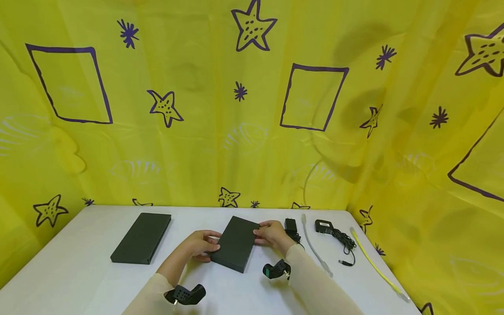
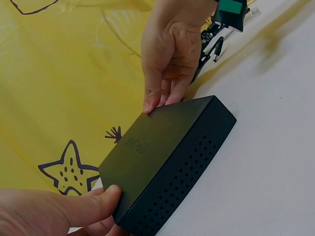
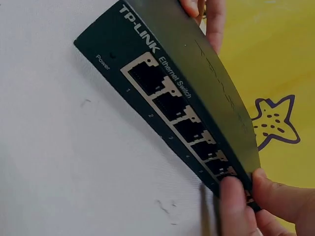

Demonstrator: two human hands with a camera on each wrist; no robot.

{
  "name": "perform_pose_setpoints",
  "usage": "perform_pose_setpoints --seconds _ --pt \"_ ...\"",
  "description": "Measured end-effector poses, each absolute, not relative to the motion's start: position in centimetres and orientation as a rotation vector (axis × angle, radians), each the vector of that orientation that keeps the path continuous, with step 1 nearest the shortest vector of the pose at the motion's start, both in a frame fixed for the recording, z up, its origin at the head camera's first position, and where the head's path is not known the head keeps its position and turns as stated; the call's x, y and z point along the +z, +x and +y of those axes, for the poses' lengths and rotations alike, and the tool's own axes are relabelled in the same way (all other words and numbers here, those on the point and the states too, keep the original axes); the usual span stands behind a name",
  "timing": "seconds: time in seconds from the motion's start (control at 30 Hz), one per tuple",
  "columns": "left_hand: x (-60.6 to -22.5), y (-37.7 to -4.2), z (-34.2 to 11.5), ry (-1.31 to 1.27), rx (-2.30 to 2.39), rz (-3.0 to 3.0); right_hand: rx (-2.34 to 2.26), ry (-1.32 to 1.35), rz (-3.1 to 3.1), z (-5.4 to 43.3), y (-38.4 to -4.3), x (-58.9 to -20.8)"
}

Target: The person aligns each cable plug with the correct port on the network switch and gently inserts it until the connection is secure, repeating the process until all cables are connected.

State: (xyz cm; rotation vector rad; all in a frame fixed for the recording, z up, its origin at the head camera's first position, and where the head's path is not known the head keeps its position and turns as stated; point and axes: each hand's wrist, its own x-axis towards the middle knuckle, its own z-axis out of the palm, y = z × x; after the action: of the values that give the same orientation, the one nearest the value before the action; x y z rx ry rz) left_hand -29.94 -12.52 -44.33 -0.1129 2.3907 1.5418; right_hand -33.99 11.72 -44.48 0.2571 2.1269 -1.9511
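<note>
A black Ethernet switch (image 1: pixel 236 243) is held between both hands over the middle of the white table. My left hand (image 1: pixel 201 245) pinches its left end, thumb on top and fingers below, as the left wrist view shows. At the opposite end, my right hand (image 1: pixel 271 235) grips it, with the thumb on the top face. The right wrist view shows the row of ports (image 3: pixel 189 125) along one long side, beside the TP-LINK lettering. Small vent holes (image 2: pixel 182 179) dot the side seen in the left wrist view. The switch is tilted.
Another flat black box (image 1: pixel 141 238) lies left on the white table (image 1: pixel 78 271). To the right are a black power adapter (image 1: pixel 290 225), a grey network cable (image 1: pixel 315 249), a second adapter (image 1: pixel 323 226) with bundled cord and a yellow cable (image 1: pixel 376 264). A yellow curtain (image 1: pixel 197 144) hangs behind.
</note>
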Motion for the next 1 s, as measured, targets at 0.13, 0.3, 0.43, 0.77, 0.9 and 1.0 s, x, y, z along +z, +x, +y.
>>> perform_pose_setpoints --seconds 0.13,0.3,0.43,0.77,0.9,1.0 --pt "-44.3 -30.0 -12.6 -0.126 1.546 2.385 -1.781 0.278 2.278 11.7 -34.4 -43.5" --pt "-44.4 -30.0 -12.5 -0.124 1.542 2.386 -1.588 0.179 2.497 11.9 -35.6 -42.8" --pt "-44.3 -29.9 -12.4 -0.123 1.518 2.396 -1.493 0.0 2.587 11.9 -36.6 -42.6" --pt "-44.4 -29.9 -12.4 -0.13 1.505 2.401 -1.411 -0.122 2.566 11.0 -37.4 -42.7" --pt "-44.5 -29.7 -12.4 -0.122 1.51 2.415 -1.356 -0.186 2.597 10.8 -37.5 -42.8" --pt "-44.5 -29.6 -12.3 -0.131 1.526 2.432 -1.318 -0.22 2.612 10.7 -37.6 -42.8"
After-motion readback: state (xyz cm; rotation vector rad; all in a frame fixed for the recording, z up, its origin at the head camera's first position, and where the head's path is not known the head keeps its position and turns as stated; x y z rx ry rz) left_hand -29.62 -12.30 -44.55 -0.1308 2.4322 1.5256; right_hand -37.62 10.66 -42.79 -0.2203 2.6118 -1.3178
